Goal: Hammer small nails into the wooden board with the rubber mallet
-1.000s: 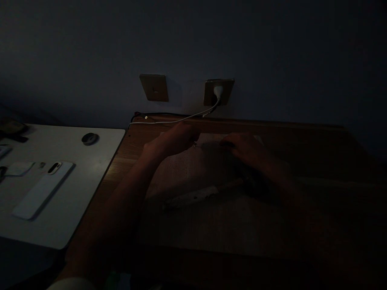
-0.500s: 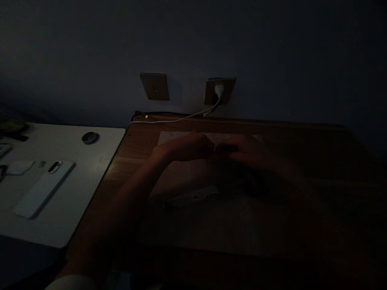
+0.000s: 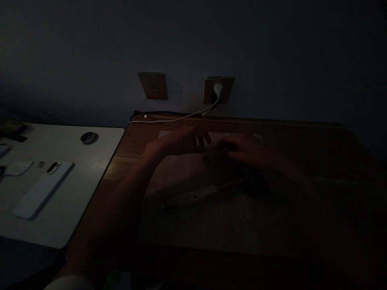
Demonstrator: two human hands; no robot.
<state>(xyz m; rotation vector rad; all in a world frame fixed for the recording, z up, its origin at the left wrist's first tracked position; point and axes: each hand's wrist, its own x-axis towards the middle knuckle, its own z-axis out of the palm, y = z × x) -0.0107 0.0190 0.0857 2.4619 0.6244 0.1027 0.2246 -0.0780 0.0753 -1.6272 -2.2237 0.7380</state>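
The left hand [image 3: 187, 141] has fingers parted; the right hand [image 3: 240, 148] is curled, too dark to tell whether it holds anything. Both are over a pale rectangular sheet [image 3: 178, 171], on which a long, whitish, stick-shaped object [image 3: 192, 196] lies nearer the person.

It's so dim in here that I can barely follow the hands. The left hand [image 3: 184, 141] has its fingers spread over a pale sheet [image 3: 184, 171] on the wooden table [image 3: 137, 139]; the right hand [image 3: 243, 149] curls just beside it — too shadowed for me to tell what it grips. Nearer the person, a long whitish piece [image 3: 193, 196] lies slantwise on the sheet. Over on the white table [image 3: 90, 169] sit a phone [image 3: 42, 191] and a round dark thing [image 3: 88, 137]. A white plug [image 3: 217, 88] fills one wall socket [image 3: 209, 88] — its cable [image 3: 172, 120] trailing left along the table's back edge.
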